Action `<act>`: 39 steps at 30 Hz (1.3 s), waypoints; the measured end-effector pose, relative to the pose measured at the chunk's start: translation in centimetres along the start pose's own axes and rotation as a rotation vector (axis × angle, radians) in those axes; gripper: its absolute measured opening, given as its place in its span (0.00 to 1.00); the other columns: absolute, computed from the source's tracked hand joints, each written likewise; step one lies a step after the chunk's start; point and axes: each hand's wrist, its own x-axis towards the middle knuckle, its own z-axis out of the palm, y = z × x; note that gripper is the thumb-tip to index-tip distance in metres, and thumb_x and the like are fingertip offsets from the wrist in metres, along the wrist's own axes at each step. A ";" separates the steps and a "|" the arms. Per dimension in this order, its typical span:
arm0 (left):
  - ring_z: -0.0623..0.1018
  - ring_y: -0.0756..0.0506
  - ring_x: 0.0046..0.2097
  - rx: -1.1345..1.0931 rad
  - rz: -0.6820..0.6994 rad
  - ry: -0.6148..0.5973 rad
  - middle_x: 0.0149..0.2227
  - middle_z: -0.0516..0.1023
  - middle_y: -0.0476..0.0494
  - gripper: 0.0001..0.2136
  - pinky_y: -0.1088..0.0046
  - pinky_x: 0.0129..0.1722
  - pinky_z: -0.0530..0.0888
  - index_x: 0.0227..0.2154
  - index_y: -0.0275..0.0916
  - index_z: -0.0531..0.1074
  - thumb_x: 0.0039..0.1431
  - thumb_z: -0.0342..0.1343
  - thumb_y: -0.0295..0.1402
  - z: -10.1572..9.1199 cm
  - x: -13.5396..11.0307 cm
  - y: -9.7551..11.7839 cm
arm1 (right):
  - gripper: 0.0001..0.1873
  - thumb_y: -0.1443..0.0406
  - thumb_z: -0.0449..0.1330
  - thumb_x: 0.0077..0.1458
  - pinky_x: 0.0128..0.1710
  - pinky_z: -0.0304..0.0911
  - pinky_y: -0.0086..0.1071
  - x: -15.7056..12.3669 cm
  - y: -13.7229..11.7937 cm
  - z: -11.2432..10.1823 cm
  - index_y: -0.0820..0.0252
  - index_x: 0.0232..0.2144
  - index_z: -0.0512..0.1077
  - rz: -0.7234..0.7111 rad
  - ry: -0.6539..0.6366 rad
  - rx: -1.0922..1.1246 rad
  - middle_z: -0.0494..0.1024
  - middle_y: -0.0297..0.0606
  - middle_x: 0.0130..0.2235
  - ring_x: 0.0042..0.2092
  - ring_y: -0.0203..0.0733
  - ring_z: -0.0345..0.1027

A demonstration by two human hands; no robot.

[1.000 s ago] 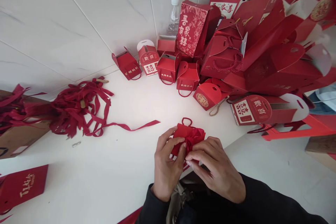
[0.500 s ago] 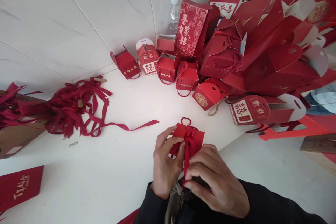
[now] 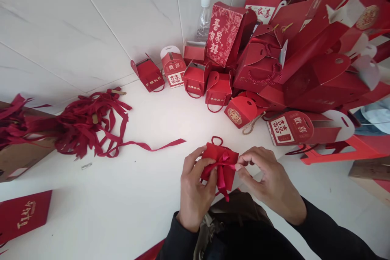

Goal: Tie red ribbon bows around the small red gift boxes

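Fingers of the left hand [image 3: 197,191]: thumb and index pinching at the ribbon knot, the others curled round the left side of the small red gift box [image 3: 215,152]. Right hand [image 3: 271,183]: thumb and index tips together on the end of a band of red satin ribbon [image 3: 222,178], just past the box's right edge; remaining fingers bent, well off the box.

Change: half a second ago the right hand was lower, drawing one ribbon strand toward the body. It's now out to the right, band pulled sideways; a tail lies down the box and past its near edge. Left hand roughly same spot. Reads as bow-tying past the crossing stage, band being spread or tightened; can't tell how firm the knot is.

Box sits at the near edge of the white table [image 3: 122,203], cord handle [image 3: 217,139] sticking out on the far side. Ribbon heap [image 3: 91,124] to the left, unchanged.
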 end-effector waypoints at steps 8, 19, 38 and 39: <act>0.80 0.44 0.49 -0.052 -0.016 -0.001 0.54 0.74 0.40 0.11 0.74 0.35 0.82 0.38 0.42 0.77 0.58 0.57 0.21 -0.1 -0.1 0.2 | 0.07 0.64 0.57 0.60 0.39 0.60 0.42 -0.1 1.3 -1.0 0.53 0.28 0.65 0.116 -0.035 0.010 0.72 0.33 0.30 0.34 0.46 0.66; 0.74 0.44 0.58 -0.049 0.054 -0.143 0.57 0.72 0.42 0.12 0.65 0.54 0.76 0.43 0.44 0.71 0.60 0.56 0.22 -1.2 -0.8 -0.4 | 0.05 0.64 0.54 0.68 0.45 0.62 0.41 1.4 0.5 0.0 0.54 0.39 0.68 -0.043 -0.123 0.033 0.74 0.37 0.39 0.43 0.47 0.68; 0.74 0.44 0.57 -0.138 -0.156 -0.110 0.58 0.72 0.42 0.09 0.67 0.52 0.74 0.49 0.45 0.68 0.68 0.50 0.30 -0.5 -1.6 0.2 | 0.13 0.54 0.51 0.69 0.40 0.68 0.37 -0.9 0.7 1.5 0.53 0.46 0.67 0.262 0.069 0.141 0.75 0.41 0.45 0.46 0.48 0.71; 0.72 0.44 0.60 -0.169 -0.175 -0.126 0.59 0.70 0.42 0.12 0.64 0.56 0.72 0.53 0.46 0.66 0.68 0.50 0.31 -0.7 -1.9 0.3 | 0.15 0.52 0.51 0.68 0.37 0.69 0.36 -1.2 0.7 1.2 0.53 0.49 0.67 0.297 0.077 0.143 0.75 0.42 0.47 0.46 0.48 0.71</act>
